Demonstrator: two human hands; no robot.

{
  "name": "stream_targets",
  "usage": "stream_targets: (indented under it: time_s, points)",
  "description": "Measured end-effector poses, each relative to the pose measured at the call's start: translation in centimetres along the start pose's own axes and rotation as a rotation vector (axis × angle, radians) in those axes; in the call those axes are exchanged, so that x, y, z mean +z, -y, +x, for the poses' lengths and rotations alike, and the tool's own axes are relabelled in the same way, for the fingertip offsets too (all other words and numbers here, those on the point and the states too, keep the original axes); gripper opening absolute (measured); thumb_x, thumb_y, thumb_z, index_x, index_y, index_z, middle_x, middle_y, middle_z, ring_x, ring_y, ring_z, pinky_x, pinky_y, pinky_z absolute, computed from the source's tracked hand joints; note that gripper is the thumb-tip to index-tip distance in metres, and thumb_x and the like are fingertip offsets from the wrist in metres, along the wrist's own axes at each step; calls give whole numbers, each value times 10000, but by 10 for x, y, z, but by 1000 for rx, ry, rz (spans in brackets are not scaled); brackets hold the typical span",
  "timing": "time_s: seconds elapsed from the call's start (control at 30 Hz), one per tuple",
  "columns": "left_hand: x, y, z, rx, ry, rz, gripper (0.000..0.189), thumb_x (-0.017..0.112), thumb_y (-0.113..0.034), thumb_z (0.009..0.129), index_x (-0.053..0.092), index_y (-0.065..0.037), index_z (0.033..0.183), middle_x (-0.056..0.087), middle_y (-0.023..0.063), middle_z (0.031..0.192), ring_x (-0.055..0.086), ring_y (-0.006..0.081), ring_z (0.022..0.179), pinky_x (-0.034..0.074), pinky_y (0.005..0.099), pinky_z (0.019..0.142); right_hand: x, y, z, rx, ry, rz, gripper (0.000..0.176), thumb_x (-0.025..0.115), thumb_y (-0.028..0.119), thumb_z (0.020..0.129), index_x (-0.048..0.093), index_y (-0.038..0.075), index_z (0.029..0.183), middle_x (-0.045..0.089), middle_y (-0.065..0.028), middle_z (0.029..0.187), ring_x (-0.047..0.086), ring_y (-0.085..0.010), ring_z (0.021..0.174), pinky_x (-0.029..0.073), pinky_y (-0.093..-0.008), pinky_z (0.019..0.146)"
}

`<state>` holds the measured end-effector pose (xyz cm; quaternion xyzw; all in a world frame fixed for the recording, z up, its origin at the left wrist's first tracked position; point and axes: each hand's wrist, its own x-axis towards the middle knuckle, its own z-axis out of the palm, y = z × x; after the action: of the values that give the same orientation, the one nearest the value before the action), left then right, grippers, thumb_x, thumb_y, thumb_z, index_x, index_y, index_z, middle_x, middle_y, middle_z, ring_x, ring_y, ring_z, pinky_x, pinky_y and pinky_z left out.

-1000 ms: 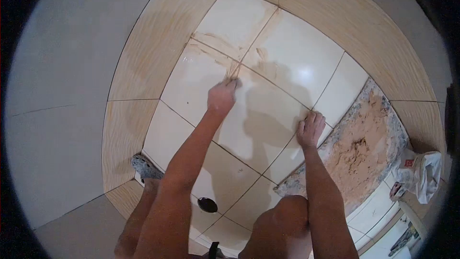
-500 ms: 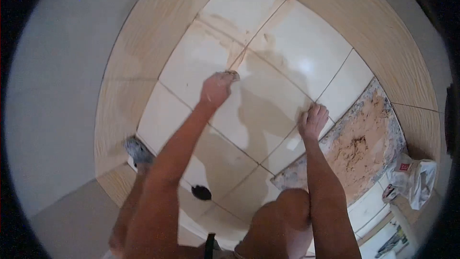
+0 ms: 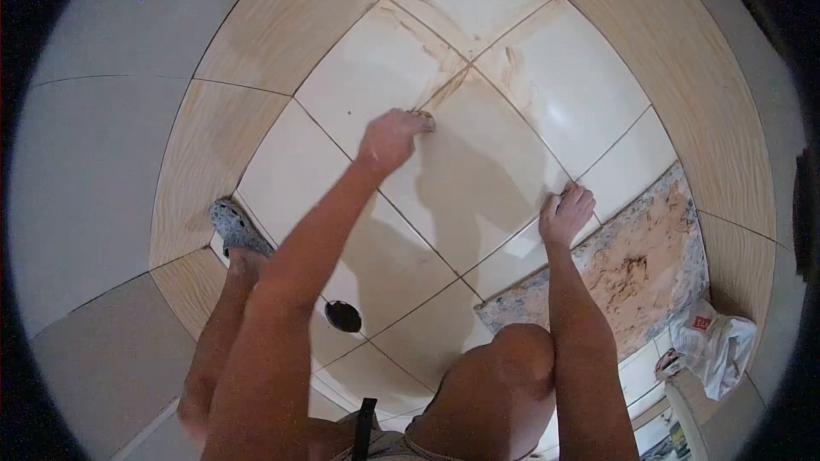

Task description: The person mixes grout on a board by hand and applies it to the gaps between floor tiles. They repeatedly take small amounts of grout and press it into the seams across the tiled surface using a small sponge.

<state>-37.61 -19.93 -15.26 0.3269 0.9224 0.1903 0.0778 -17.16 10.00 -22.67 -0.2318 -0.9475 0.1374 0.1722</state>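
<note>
My left hand (image 3: 391, 139) is closed around a small, dark-edged thing (image 3: 424, 121) too small to make out, pressed to the white floor tiles (image 3: 504, 179) at a joint between them. Brown grout smears (image 3: 450, 85) run from there up to where four tiles meet. My right hand (image 3: 567, 214) rests on the tiles near another joint, beside the untiled strip; its fingers are curled, and whether anything is under them is hidden.
A rough, untiled patch of mortar (image 3: 628, 269) lies at the right, with a white plastic bag (image 3: 716, 350) below it. A round dark drain hole (image 3: 343, 317) is at lower left, near my foot in a grey clog (image 3: 237, 226). Wood-patterned tiles (image 3: 226, 132) border the floor.
The view has shifted and turned slightly. My left hand has moved a little down along the joint, away from the tile crossing, still closed. My right hand remains at the same tile corner.
</note>
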Motion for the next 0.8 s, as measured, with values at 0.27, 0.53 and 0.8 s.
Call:
stream_targets:
  time_s: [0.27, 0.53, 0.8]
  points:
    - [48, -12, 55, -55, -363, 257, 323, 578, -121, 819, 640, -93, 1135, 670, 171, 864, 643, 362, 782, 543, 453, 766, 3, -2, 2, 11, 42, 19, 299, 519, 200, 766, 510, 27, 1010, 484, -176, 975, 464, -371, 917, 380, -515, 786]
    - [-22, -18, 51, -243, -39, 109, 260, 606, -124, 786, 709, -129, 1025, 708, 124, 930, 681, 284, 856, 545, 404, 775, -2, 2, -1, 32, 58, 27, 328, 518, 203, 762, 505, 23, 1035, 485, -176, 1007, 455, -370, 920, 372, -518, 792]
    - [10, -21, 5, -108, -124, 192, 238, 588, -49, 772, 693, -138, 966, 692, 115, 931, 650, 283, 897, 538, 398, 810, -5, 3, 0, 42, 67, 28, 304, 520, 191, 768, 506, 23, 1022, 481, -175, 992, 457, -368, 918, 373, -513, 787]
